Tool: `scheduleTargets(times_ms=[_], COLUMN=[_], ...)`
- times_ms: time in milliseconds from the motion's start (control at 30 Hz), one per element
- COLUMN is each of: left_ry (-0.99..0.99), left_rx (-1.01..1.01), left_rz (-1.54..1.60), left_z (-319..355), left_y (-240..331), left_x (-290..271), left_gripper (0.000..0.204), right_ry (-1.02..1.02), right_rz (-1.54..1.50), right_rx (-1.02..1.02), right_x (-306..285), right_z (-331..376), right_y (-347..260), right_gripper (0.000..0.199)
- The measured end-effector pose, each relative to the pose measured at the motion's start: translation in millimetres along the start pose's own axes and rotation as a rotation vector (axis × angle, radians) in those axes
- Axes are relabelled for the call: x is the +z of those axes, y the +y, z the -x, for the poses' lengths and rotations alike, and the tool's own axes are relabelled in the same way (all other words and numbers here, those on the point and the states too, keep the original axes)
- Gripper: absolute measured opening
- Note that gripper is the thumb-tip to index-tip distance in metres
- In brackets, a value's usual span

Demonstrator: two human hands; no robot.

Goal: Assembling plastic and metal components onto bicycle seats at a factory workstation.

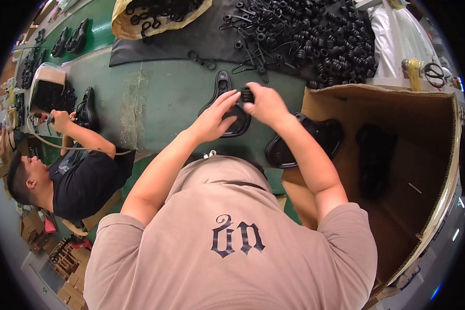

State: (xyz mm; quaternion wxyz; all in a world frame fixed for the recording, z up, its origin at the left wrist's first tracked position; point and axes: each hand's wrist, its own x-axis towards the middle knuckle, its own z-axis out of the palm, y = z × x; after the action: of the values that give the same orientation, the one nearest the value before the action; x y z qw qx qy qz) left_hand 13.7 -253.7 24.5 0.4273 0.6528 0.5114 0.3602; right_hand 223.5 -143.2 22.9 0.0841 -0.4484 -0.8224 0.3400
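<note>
On the green work surface in front of me lies a black moulded plastic part [237, 127] with a narrow, slotted upper end and a wide, rounded lower end. My left hand [213, 120] rests over it, fingers stretched out and thumb apart. Just right of those fingertips, my right hand [266, 105] pinches a black ribbed rubber sleeve [247, 95] between thumb and fingers. The sleeve is beside the part's upper right edge; whether they touch, I cannot tell. Beneath my right forearm lies another black moulded part [323, 135], at the rim of the cardboard box.
A pile of black ribbed sleeves and forked pieces [315, 39] covers a black sheet. Behind stands a yellowish bag [163, 13] of black rings. A large cardboard box [418, 206] is at my right, with scissors [434, 75] beyond. At left, a co-worker [82, 178] holds a corded tool.
</note>
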Motion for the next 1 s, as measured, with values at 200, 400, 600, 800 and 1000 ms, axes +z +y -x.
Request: scheduleTargets(times_ms=[200,400,600,800,1000], left_ry=[0.063,0.111,0.122,-0.167,-0.235], left_rx=[-0.345,-0.345,-0.285,-0.202,-0.198], left_rz=[0.324,0.476,-0.06,-0.621,-0.772], left_z=[12.7,25.7,49.9,56.4,57.6], left_y=[-30.7,-40.5,-23.7,-68.8,-62.4], left_x=[3.6,0.7,-25.2,-1.4,-12.9], left_gripper=[0.053,0.05,0.048,0.045,0.046], right_ry=[0.128,0.219,0.175,0.13,-0.008], right_rz=[-0.263,-0.156,-0.312,0.1,-0.025], right_rx=[0.0,-0.285,-0.148,-0.33,-0.189], right_x=[49.6,51.7,48.2,78.6,101.5], right_z=[33.7,46.0,63.8,66.3,67.0], right_y=[-19.3,-25.2,-4.2,9.7,11.1], right_gripper=[0.059,0.064,0.052,0.039,0.038])
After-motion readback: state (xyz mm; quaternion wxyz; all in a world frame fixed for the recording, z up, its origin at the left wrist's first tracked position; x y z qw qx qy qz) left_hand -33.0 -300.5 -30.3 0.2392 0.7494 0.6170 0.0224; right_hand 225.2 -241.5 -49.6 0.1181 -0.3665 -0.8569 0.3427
